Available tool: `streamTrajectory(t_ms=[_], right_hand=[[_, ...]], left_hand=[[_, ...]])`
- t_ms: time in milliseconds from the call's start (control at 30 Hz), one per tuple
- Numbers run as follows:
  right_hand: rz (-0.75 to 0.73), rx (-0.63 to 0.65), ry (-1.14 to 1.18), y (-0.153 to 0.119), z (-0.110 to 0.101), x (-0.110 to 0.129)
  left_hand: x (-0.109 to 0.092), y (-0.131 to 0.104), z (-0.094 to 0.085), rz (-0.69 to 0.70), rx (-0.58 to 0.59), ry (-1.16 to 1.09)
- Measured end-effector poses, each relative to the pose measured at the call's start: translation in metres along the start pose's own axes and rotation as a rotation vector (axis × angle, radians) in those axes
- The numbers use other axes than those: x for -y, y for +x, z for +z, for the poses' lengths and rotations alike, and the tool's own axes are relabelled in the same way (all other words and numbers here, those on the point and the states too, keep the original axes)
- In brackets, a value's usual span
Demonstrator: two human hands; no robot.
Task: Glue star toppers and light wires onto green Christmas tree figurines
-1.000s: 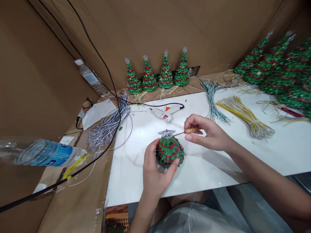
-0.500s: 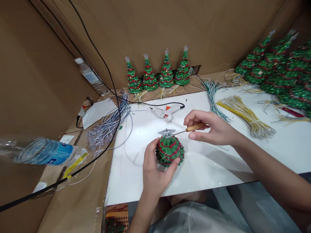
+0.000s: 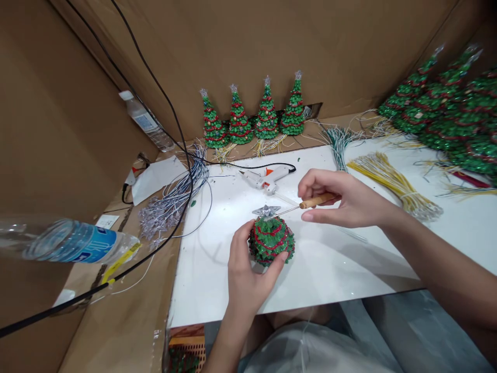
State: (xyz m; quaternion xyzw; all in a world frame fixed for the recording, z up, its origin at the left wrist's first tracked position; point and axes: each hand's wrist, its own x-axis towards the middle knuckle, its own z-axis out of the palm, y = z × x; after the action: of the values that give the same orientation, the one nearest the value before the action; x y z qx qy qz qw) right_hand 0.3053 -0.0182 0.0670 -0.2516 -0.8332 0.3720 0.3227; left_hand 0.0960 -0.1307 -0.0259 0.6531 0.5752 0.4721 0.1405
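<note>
My left hand (image 3: 248, 264) is wrapped round a small green Christmas tree (image 3: 271, 241) with red garlands, standing on the white board (image 3: 330, 274). A clear silvery star (image 3: 266, 211) tops the tree. In my right hand (image 3: 341, 199) is an awl-like tool (image 3: 316, 201) with a wooden handle and a thin metal shaft, held between thumb and fingers. The shaft points left, its end close to the tree's top just below the star; I cannot tell whether it touches.
A hot glue gun (image 3: 267, 180) lies behind the tree. Wire bundles in yellow (image 3: 396, 181), green (image 3: 338, 147) and purple-white (image 3: 171, 202) lie around. Several finished trees (image 3: 266, 114) line the cardboard wall; larger ones (image 3: 446, 103) stand right. A bottle (image 3: 89, 242) and black cable (image 3: 155, 248) are left.
My right hand has shifted slightly right and up, and the tool's shaft now slants more toward the tree's top. My left hand stays on the tree.
</note>
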Motion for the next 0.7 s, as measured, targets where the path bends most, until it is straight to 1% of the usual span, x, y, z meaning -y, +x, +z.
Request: streamTrajectory(t_ms=[67, 233, 300, 433, 500, 567, 700], right_hand=[[-0.015, -0.008, -0.024, 0.0, -0.002, 0.0], [-0.124, 0.013, -0.221, 0.0, -0.005, 0.002], [-0.123, 0.013, -0.27, -0.001, -0.006, 0.004], [-0.08, -0.02, -0.211, -0.002, -0.005, 0.008], [-0.093, -0.031, -0.2, -0.001, -0.006, 0.008], [-0.134, -0.004, -0.241, -0.001, -0.008, 0.007], [-0.2, 0.092, -0.371, 0.001, -0.012, 0.008]], left_hand=[[0.001, 0.0, 0.0, 0.005, 0.001, -0.002], [0.001, 0.0, 0.001, -0.003, -0.003, 0.001], [0.0, 0.0, 0.001, 0.006, -0.004, 0.008], [0.0, 0.0, 0.001, 0.017, -0.002, 0.013], [0.0, 0.0, 0.001, 0.013, -0.003, 0.009], [0.0, 0.0, 0.001, 0.013, -0.007, 0.003], [0.0, 0.0, 0.0, 0.017, -0.006, 0.0]])
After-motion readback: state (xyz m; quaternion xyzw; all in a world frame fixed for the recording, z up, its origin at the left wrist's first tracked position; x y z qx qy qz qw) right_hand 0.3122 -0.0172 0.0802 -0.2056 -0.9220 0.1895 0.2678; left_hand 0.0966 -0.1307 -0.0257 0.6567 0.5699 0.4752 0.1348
